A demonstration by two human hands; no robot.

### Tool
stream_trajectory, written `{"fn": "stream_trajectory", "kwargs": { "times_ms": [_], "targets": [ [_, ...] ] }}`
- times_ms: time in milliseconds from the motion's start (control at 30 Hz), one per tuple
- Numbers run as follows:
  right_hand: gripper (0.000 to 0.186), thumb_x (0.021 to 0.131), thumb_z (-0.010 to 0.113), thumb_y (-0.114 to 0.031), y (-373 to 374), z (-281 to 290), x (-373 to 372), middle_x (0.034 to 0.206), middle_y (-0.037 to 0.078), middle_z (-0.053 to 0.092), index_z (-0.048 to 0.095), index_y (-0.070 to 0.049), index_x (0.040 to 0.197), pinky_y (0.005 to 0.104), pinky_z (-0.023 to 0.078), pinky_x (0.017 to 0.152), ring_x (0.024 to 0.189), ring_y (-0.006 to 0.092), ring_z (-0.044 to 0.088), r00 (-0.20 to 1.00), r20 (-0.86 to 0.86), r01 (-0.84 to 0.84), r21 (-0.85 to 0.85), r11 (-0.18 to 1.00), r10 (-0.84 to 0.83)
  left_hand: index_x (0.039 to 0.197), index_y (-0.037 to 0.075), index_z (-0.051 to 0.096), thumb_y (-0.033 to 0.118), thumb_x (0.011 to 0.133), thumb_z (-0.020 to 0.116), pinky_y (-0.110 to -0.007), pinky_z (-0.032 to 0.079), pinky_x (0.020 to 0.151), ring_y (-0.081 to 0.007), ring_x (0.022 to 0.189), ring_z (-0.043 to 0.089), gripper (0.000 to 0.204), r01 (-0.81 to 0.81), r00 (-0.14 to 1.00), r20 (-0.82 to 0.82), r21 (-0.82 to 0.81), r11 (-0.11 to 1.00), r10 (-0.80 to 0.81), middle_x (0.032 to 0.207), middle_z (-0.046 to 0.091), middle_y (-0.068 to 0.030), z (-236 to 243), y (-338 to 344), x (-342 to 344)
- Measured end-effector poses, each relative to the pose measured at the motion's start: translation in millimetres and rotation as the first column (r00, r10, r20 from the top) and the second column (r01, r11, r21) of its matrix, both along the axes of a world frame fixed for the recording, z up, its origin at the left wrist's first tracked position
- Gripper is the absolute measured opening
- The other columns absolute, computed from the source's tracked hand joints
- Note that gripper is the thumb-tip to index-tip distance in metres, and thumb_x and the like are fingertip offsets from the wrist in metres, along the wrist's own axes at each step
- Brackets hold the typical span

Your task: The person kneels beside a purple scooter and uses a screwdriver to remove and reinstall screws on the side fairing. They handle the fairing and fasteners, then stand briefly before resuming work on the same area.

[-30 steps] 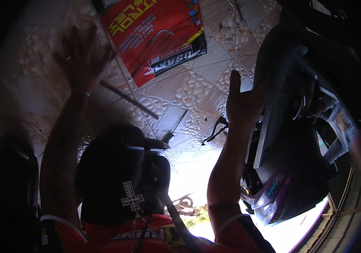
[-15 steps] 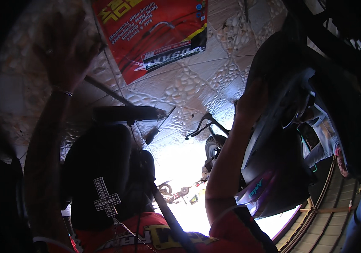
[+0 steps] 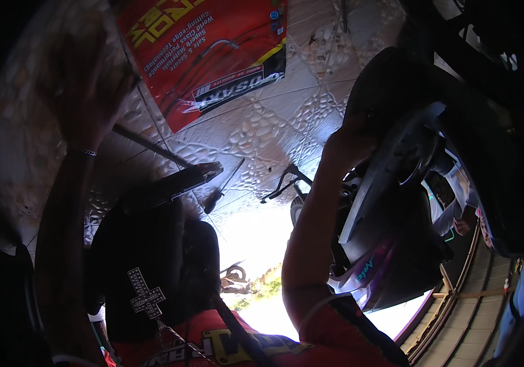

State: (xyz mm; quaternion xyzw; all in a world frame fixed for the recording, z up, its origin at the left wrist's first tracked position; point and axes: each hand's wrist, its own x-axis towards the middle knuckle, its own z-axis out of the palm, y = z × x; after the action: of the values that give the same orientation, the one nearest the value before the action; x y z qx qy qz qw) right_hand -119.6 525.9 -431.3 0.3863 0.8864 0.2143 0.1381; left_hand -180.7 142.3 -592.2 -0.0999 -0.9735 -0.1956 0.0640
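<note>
My left hand (image 3: 88, 101), with a bracelet at its wrist, is over the pebbled tile floor (image 3: 262, 125) at the upper left. It is dim and slightly blurred, but its fingers look spread and no object shows in them. A dark rod (image 3: 152, 145) runs from beside that hand toward a dark, flat, bar-shaped thing (image 3: 173, 185) above my lap. On the right, my right hand (image 3: 350, 144) reaches against the dark body of a motorcycle (image 3: 390, 202). Shadow and the bodywork hide its fingers, so any hold is unclear.
A red printed sheet (image 3: 207, 55) lies on the floor ahead. Near the bright opening stand a black metal stand (image 3: 286, 180) and another motorcycle's wheel (image 3: 234, 273). A cross pendant (image 3: 146, 293) hangs at my chest. Another person's hand (image 3: 459, 225) shows at the right.
The bar-shaped thing has tilted, its right end now higher. The view has shifted, moving the red sheet and motorcycle a little left. Both hands keep roughly the same places.
</note>
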Motion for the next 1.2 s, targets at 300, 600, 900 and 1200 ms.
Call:
{"fn": "stream_trajectory", "kwargs": {
  "times_ms": [300, 600, 900, 1200],
  "targets": [
    [0.066, 0.103, 0.044, -0.035, -2, -13, 14, 0.137, 0.045, 0.036, 0.027, 0.017, 0.14, 0.0613, 0.039, 0.102, 0.125, 0.0576, 0.041, 0.957, -0.098, -0.26, 0.125, 0.957, 0.273, 0.154, 0.028, 0.032, 0.065, 0.09, 0.051, -0.075, 0.008, 0.11, -0.0404, 0.15, 0.015, 0.076, 0.019, 0.999, 0.042, -0.086, 0.996, -0.015, 0.163, 0.017, -0.0164, 7, -2, -1],
    [0.074, 0.093, 0.061, -0.041, -32, 51, -10, 0.145, 0.031, 0.037, 0.032, 0.001, 0.146, 0.0584, 0.029, 0.109, 0.133, 0.0463, 0.038, 0.97, -0.237, -0.141, -0.342, 0.929, 0.06, 0.155, 0.018, 0.029, 0.066, 0.093, 0.044, -0.065, 0.003, 0.116, -0.0381, 0.151, 0.014, 0.08, 0.009, 1.0, 0.007, -0.125, 0.992, -0.008, 0.162, 0.019, -0.0187, 38, 3, -14],
    [0.069, 0.092, 0.059, -0.045, -123, 104, 92, 0.151, 0.025, 0.035, 0.037, -0.012, 0.149, 0.0546, 0.039, 0.108, 0.137, 0.0422, 0.039, 0.902, -0.363, -0.42, -0.622, 0.661, 0.232, 0.155, 0.016, 0.028, 0.061, 0.088, 0.055, -0.065, 0.019, 0.112, -0.0491, 0.145, 0.021, 0.085, 0.121, 0.987, -0.072, -0.226, 0.967, -0.141, 0.155, 0.028, -0.0274, 74, -14, -19],
    [0.051, 0.089, 0.068, -0.035, -80, 113, 325, 0.143, 0.019, 0.046, 0.058, -0.011, 0.133, 0.0449, 0.048, 0.099, 0.116, 0.0367, 0.057, 0.977, -0.196, -0.118, -0.825, 0.552, -0.085, 0.154, 0.014, 0.025, 0.057, 0.084, 0.064, -0.061, 0.029, 0.11, -0.0486, 0.14, 0.029, 0.091, 0.17, 0.985, 0.057, -0.218, 0.961, -0.161, 0.15, 0.033, -0.0289, 100, -7, -18]
  ]
}}
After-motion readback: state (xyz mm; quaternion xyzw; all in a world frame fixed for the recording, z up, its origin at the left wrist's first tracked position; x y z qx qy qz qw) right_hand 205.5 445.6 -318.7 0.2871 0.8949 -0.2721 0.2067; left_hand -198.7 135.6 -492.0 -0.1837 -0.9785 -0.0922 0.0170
